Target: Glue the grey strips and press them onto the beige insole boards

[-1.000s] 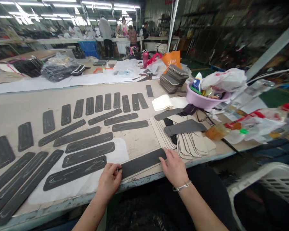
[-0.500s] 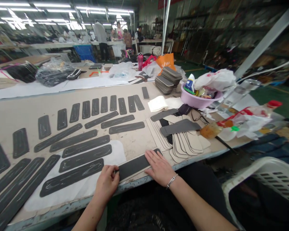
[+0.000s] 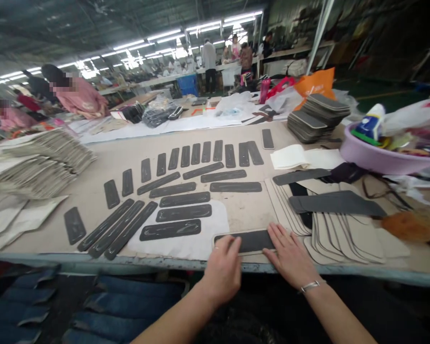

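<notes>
A long black strip (image 3: 252,240) lies on a beige backing piece at the table's near edge. My left hand (image 3: 222,270) rests on its left end with fingers curled down onto it. Flat and spread, my right hand (image 3: 290,254) presses on the strip's right end; a thin bracelet circles that wrist. Left of the hands, several glue-coated black strips (image 3: 170,230) lie in rows, some on a white sheet (image 3: 200,246). A fanned pile of beige cut pieces (image 3: 344,234) sits just right of my right hand.
A lilac bowl (image 3: 376,160) of bottles and bags stands at the right. Stacks of grey pads (image 3: 317,117) sit behind it. A heap of beige pieces (image 3: 36,162) fills the far left. A person in pink (image 3: 80,95) and others work at tables behind.
The view has swung left and the hands have come closer together on the strip. My right hand has slid left along it; more of the left table side shows.
</notes>
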Available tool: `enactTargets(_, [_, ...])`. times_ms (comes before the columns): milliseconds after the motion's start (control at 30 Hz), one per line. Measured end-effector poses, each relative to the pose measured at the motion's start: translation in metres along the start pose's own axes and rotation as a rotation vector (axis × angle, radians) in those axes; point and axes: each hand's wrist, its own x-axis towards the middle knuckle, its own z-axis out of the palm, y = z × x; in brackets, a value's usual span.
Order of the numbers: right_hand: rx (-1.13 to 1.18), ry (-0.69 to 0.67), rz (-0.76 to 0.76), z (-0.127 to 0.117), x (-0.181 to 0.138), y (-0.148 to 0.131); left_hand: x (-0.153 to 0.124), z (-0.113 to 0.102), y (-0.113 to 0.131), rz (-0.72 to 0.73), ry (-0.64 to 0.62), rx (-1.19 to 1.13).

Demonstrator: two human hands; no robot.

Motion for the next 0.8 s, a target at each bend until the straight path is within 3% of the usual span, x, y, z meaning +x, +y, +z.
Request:
enactTargets(100, [-0.028,0.002,-0.03,0.007,-0.002,0.004,0.015,0.021,0.034,0.195,-0.155,-0.007])
enactTargets(200, [-0.058,-0.007,-0.046,0.01,-0.002,0.007,0.032,0.038,0.038,0.153,-0.243,0.064])
enactTargets(300, [-0.074,-0.015,-0.036,0.008,-0.001,0.005,0.031,0.039,0.016,0.127,-0.274,0.119])
enactTargets(500, [-0.034,-0.033,-0.012,0.002,0.002,-0.001,-0.008,0.013,-0.04,0.124,-0.248,0.206])
enactTargets(667, [0.073,-0.061,0.026,-0.007,0.002,0.005,-0.024,0.013,-0.053,0.155,-0.178,0.272])
enactTargets(800, [0.18,0.009,0.187,-0.023,-0.002,0.014,-0.023,0.024,-0.056,0.187,-0.112,0.326])
